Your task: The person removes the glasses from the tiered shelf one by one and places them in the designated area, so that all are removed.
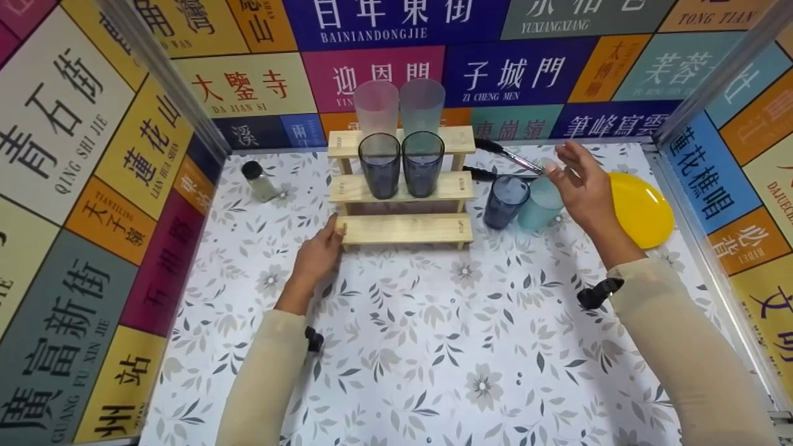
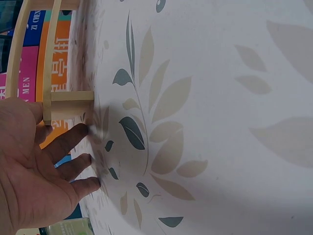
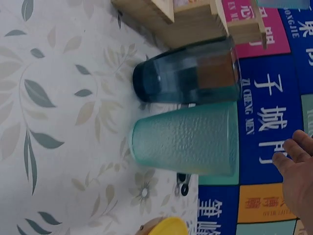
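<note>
A three-step wooden rack (image 1: 406, 229) stands on the table. At the left end of its lowest step, my left hand (image 1: 319, 251) pinches the edge between thumb and forefinger, the other fingers spread in the left wrist view. Two dark tumblers (image 1: 380, 167) stand on the middle step; a pink frosted tumbler (image 1: 376, 102) and a blue-grey frosted tumbler (image 1: 422, 102) are on the top. Right of the rack, a dark blue tumbler (image 3: 186, 73) stands beside a teal textured tumbler (image 3: 188, 139). My right hand (image 1: 585, 189) is raised near the teal one, apart from it, holding nothing.
A yellow plate (image 1: 644, 210) lies at the right. Behind the two table tumblers are slender black-handled items (image 1: 492, 147), partly hidden. A small black-capped bottle (image 1: 259, 183) stands at the left. Sign-patterned walls (image 1: 248, 83) enclose the table's back and sides.
</note>
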Demonstrator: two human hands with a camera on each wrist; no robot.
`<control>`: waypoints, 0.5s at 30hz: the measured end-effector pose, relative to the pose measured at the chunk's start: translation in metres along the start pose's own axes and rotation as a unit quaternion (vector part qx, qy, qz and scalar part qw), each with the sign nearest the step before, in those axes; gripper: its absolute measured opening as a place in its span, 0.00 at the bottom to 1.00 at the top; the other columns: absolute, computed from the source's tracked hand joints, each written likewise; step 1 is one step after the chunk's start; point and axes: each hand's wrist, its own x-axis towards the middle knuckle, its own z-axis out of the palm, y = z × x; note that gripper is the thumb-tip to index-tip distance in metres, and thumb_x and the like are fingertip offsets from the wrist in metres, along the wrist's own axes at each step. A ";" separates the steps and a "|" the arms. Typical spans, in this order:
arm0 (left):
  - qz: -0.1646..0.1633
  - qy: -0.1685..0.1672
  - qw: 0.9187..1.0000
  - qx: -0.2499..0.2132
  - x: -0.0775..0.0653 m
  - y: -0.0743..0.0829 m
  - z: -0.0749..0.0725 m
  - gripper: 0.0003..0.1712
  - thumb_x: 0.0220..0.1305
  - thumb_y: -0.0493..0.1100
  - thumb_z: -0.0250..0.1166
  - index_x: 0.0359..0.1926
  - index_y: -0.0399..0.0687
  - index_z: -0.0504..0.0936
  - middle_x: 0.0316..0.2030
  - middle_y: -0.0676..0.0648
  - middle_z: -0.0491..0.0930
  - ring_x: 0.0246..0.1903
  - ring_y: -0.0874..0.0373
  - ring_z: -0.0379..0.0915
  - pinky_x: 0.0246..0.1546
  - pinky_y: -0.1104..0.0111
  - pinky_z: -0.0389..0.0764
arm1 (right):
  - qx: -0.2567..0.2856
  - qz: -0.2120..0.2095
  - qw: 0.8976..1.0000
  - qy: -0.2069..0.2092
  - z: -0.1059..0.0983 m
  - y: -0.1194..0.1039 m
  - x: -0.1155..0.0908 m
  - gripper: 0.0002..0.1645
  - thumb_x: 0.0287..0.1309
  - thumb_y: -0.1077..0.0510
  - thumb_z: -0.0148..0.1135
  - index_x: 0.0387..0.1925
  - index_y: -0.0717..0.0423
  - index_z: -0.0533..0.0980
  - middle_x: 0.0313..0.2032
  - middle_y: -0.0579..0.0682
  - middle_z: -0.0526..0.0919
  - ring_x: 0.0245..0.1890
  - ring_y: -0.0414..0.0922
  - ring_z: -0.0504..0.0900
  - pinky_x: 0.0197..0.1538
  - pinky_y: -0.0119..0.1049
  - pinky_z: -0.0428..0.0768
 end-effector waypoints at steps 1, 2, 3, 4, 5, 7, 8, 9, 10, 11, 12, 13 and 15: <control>-0.002 0.000 1.000 -0.001 0.000 0.000 0.000 0.38 0.90 0.66 0.43 0.90 0.60 0.55 0.75 0.34 0.77 0.66 0.27 0.80 0.70 0.37 0.76 | 0.000 -0.005 1.000 -0.004 0.003 -0.003 0.000 0.46 0.80 0.46 0.67 0.88 0.51 0.59 0.82 0.57 0.70 0.84 0.54 0.68 0.85 0.51 0.65; -0.003 0.000 1.000 -0.002 0.000 0.000 0.000 0.38 0.90 0.67 0.43 0.90 0.60 0.56 0.75 0.34 0.77 0.66 0.27 0.80 0.69 0.36 0.76 | 0.000 -0.009 1.000 -0.008 0.006 -0.007 0.000 0.46 0.79 0.46 0.68 0.88 0.51 0.59 0.82 0.57 0.70 0.84 0.55 0.68 0.85 0.52 0.65; -0.003 0.000 1.000 -0.004 0.000 0.000 0.000 0.39 0.90 0.67 0.43 0.90 0.60 0.56 0.75 0.35 0.77 0.64 0.27 0.82 0.69 0.36 0.77 | 0.000 -0.013 1.000 -0.012 0.010 -0.011 -0.001 0.47 0.78 0.47 0.69 0.88 0.51 0.60 0.82 0.56 0.71 0.84 0.54 0.68 0.85 0.52 0.65; -0.003 -0.002 1.000 -0.006 0.000 0.000 0.000 0.39 0.90 0.67 0.43 0.90 0.60 0.56 0.75 0.35 0.77 0.63 0.27 0.82 0.68 0.36 0.77 | -0.001 -0.015 1.000 -0.017 0.013 -0.014 -0.001 0.48 0.78 0.47 0.70 0.88 0.51 0.60 0.82 0.56 0.71 0.84 0.54 0.68 0.85 0.53 0.65; -0.001 -0.002 1.000 -0.007 -0.001 0.000 0.000 0.39 0.90 0.67 0.43 0.90 0.59 0.56 0.75 0.35 0.77 0.63 0.27 0.82 0.68 0.36 0.77 | -0.003 -0.017 1.000 -0.022 0.016 -0.018 -0.001 0.48 0.77 0.46 0.71 0.88 0.50 0.60 0.82 0.55 0.71 0.84 0.54 0.69 0.85 0.53 0.65; 0.002 -0.002 1.000 -0.007 -0.001 -0.001 0.001 0.38 0.90 0.66 0.43 0.90 0.58 0.56 0.76 0.35 0.77 0.64 0.27 0.82 0.69 0.36 0.76 | -0.003 -0.021 0.999 -0.029 0.023 -0.026 -0.002 0.50 0.75 0.44 0.73 0.87 0.49 0.60 0.82 0.54 0.71 0.84 0.52 0.69 0.85 0.51 0.65; 0.004 -0.001 1.000 -0.007 -0.001 -0.001 0.001 0.39 0.90 0.66 0.44 0.90 0.57 0.57 0.76 0.35 0.77 0.65 0.27 0.81 0.69 0.36 0.76 | -0.003 -0.025 0.999 -0.033 0.026 -0.029 -0.002 0.50 0.74 0.44 0.73 0.87 0.49 0.61 0.82 0.54 0.71 0.84 0.52 0.69 0.85 0.51 0.65; 0.005 0.000 1.000 -0.007 -0.001 -0.001 0.001 0.38 0.90 0.65 0.44 0.90 0.57 0.57 0.76 0.35 0.77 0.65 0.27 0.81 0.69 0.36 0.76 | -0.004 -0.029 0.999 -0.035 0.028 -0.032 -0.002 0.51 0.73 0.44 0.74 0.87 0.48 0.61 0.82 0.53 0.72 0.83 0.51 0.69 0.85 0.50 0.65; 0.006 0.002 1.000 -0.007 -0.001 -0.001 0.001 0.38 0.90 0.65 0.44 0.90 0.57 0.57 0.76 0.35 0.77 0.67 0.28 0.80 0.70 0.37 0.76 | -0.005 -0.032 0.999 -0.038 0.031 -0.035 -0.002 0.51 0.73 0.43 0.75 0.87 0.48 0.61 0.82 0.52 0.72 0.83 0.51 0.70 0.85 0.49 0.65; 0.006 0.005 1.000 -0.006 -0.001 0.000 0.001 0.38 0.90 0.65 0.45 0.90 0.57 0.57 0.76 0.35 0.77 0.67 0.28 0.80 0.70 0.37 0.76 | -0.007 -0.037 0.998 -0.040 0.033 -0.037 -0.001 0.51 0.72 0.43 0.75 0.87 0.47 0.62 0.82 0.51 0.72 0.83 0.50 0.70 0.85 0.49 0.65; 0.007 0.006 1.000 -0.007 -0.001 0.000 0.000 0.38 0.90 0.65 0.45 0.90 0.57 0.58 0.76 0.35 0.77 0.67 0.27 0.80 0.70 0.36 0.76 | -0.007 -0.043 0.998 -0.042 0.035 -0.039 0.000 0.51 0.72 0.43 0.76 0.87 0.47 0.62 0.82 0.51 0.73 0.83 0.50 0.70 0.85 0.49 0.65; 0.007 0.007 1.000 -0.006 -0.001 0.000 0.000 0.38 0.90 0.65 0.45 0.90 0.57 0.58 0.76 0.35 0.77 0.67 0.27 0.80 0.69 0.36 0.76 | -0.008 -0.047 0.998 -0.044 0.038 -0.041 0.000 0.51 0.71 0.43 0.76 0.87 0.47 0.62 0.82 0.51 0.73 0.83 0.50 0.70 0.85 0.48 0.65; 0.007 0.008 1.000 -0.004 -0.001 0.002 -0.001 0.38 0.90 0.64 0.45 0.89 0.56 0.58 0.75 0.34 0.77 0.67 0.27 0.80 0.69 0.36 0.76 | -0.007 -0.054 0.997 -0.049 0.042 -0.044 0.002 0.51 0.71 0.44 0.77 0.86 0.46 0.63 0.82 0.51 0.73 0.83 0.49 0.70 0.85 0.48 0.66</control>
